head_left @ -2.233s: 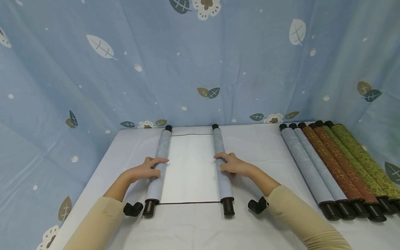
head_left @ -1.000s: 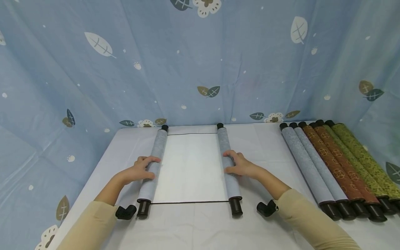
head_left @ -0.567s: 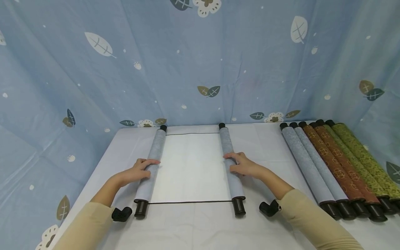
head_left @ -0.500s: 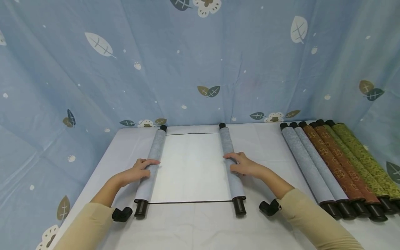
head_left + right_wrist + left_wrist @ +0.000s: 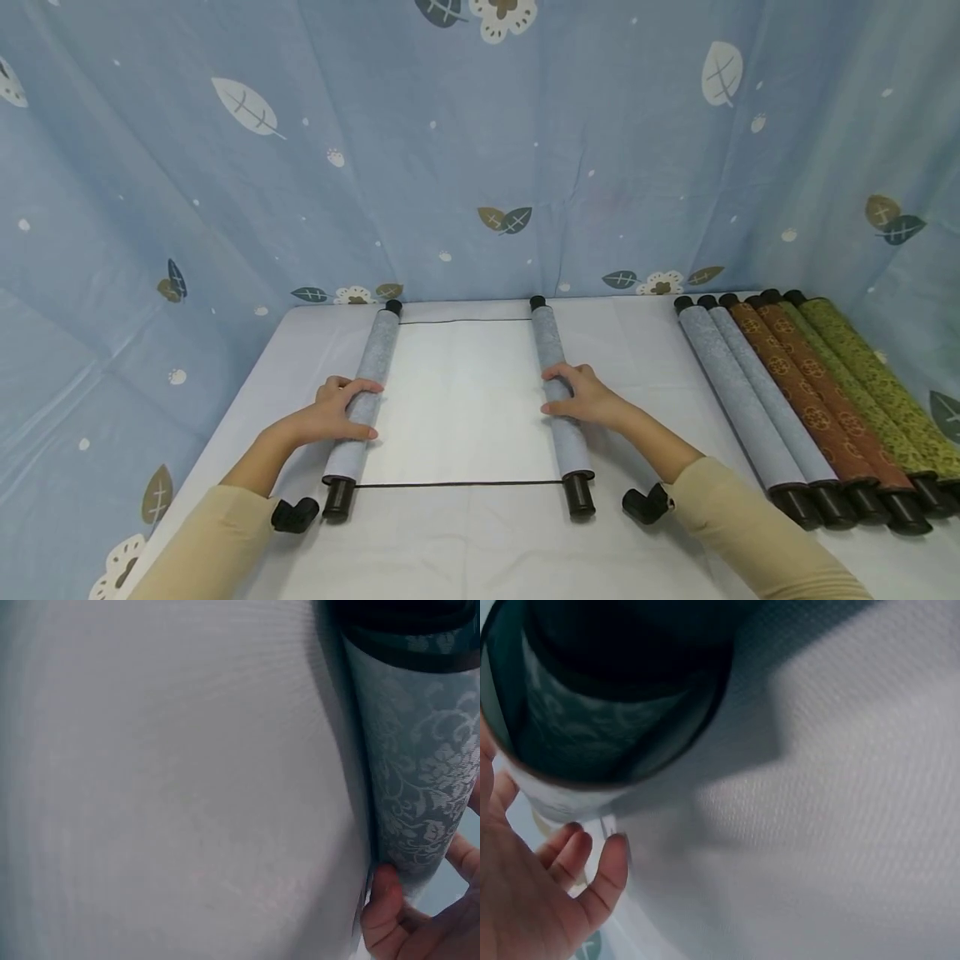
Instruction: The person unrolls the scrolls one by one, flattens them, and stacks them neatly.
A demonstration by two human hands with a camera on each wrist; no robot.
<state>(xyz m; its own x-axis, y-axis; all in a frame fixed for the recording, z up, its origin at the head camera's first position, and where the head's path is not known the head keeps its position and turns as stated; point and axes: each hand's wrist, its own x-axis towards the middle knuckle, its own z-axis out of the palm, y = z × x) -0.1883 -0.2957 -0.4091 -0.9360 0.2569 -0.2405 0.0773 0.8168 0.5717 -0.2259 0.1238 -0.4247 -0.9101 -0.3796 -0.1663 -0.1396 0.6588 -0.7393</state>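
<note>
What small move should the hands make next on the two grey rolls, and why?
Probably keep rolling both outward a little. The left hand grips the left roll and the right hand grips the right roll, with a white sheet stretched flat between them. Both rolls look thick, so more sheet seems wound on them, and bare table lies beyond the right roll.

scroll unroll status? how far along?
Done: white sheet lies open between the two rolls. In hand: left hand grips the left roll, right hand the right roll. Left: both rolls look thick; six rolled scrolls lie untouched.
</note>
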